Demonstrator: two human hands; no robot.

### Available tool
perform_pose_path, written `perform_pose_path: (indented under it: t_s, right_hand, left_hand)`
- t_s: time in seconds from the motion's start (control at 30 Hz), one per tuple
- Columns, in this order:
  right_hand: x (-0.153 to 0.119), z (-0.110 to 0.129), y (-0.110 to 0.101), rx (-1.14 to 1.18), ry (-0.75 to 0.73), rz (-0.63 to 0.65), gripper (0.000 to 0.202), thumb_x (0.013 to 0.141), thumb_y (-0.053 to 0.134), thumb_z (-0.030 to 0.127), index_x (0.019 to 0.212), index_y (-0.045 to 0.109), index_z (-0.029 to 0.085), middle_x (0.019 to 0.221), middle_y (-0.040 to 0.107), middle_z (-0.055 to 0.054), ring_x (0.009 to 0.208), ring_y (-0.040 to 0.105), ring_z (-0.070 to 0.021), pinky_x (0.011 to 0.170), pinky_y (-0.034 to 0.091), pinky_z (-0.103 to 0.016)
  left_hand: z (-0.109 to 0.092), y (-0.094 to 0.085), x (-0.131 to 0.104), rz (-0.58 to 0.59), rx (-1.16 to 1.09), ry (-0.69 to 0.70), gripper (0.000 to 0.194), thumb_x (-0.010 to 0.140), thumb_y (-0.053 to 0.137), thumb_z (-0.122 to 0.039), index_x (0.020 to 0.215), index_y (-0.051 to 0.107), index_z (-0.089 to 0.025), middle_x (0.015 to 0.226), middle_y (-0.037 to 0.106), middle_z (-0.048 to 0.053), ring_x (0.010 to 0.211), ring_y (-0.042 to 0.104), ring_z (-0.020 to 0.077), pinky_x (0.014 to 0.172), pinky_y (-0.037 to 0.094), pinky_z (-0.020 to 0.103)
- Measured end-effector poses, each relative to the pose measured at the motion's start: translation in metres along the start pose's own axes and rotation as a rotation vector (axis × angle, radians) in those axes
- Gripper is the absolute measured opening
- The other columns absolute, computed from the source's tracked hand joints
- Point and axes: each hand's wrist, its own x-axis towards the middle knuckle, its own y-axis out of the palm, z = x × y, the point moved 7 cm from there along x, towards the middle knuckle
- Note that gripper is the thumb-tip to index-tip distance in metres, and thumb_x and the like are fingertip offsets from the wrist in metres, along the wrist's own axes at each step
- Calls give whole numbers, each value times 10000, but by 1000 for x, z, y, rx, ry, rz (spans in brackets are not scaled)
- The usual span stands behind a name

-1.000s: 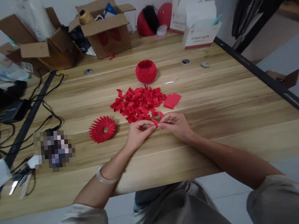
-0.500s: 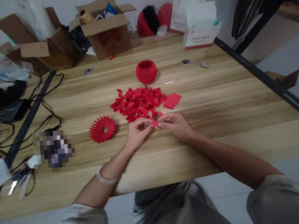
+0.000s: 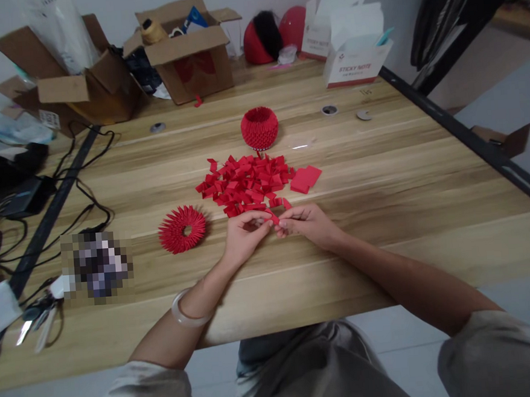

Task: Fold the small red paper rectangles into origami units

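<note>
Red paper piece (image 3: 274, 219), in the head view, is over the wooden table (image 3: 406, 213), pinched between thumb and fingers by both the left hand (image 3: 244, 235) and the right hand (image 3: 313, 224). Just beyond them lies a pile of folded red pieces (image 3: 245, 181), with a spiky red ring (image 3: 176, 232) to the left and a red bowl (image 3: 260, 133) behind the pile.

The red paper piece (image 3: 274, 219) is partly covered by the left hand (image 3: 244, 235) and right hand (image 3: 314, 225), its shape too small to be told. Near the table's (image 3: 357, 162) left edge, an object (image 3: 101, 264) is masked by pixelation. At the far left corner, a plastic bag (image 3: 63, 34) is cut off by the view's top.
</note>
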Motion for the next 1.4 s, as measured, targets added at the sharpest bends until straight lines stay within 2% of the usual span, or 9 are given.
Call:
perform_pose_path:
  t_s: [0.5,0.73,0.9,1.1,1.4]
  right_hand:
    - [-2,9,0,-97,-34,-58,172,651,694,309,646,651,143,585,651,-4,539,590,-93,593,499,-243]
    - [-4,12,-1,-145,-96,-104,158,657,676,298,624,638,148,564,640,-2,531,582,-96,572,491,-236]
    - [-6,11,-1,-121,-101,-149,162,654,687,299,669,624,151,570,641,0,556,606,-109,591,501,-249]
    - [-7,12,1,-96,-97,-138,193,679,681,335,691,626,150,586,650,-9,559,614,-113,601,514,-258]
    - [-6,10,0,-72,-95,-128,150,685,666,286,679,633,139,587,662,-11,531,612,-94,573,520,-227]
  left_hand:
    - [-3,3,-2,8,19,39,116,607,734,-204,703,701,-148,709,690,56,614,597,123,599,488,248]
    - [-2,3,-3,-3,28,51,122,598,741,-193,707,707,-149,735,695,61,632,605,130,614,492,251]
    - [0,3,-3,11,13,39,126,601,740,-188,715,709,-147,720,690,57,619,605,126,609,494,247]
    - [-1,3,-2,-10,15,29,125,600,741,-191,710,705,-144,706,691,55,609,613,127,609,500,250]
    - [1,4,-2,23,-1,43,117,607,737,-168,713,698,-140,700,689,50,611,616,121,606,503,238]
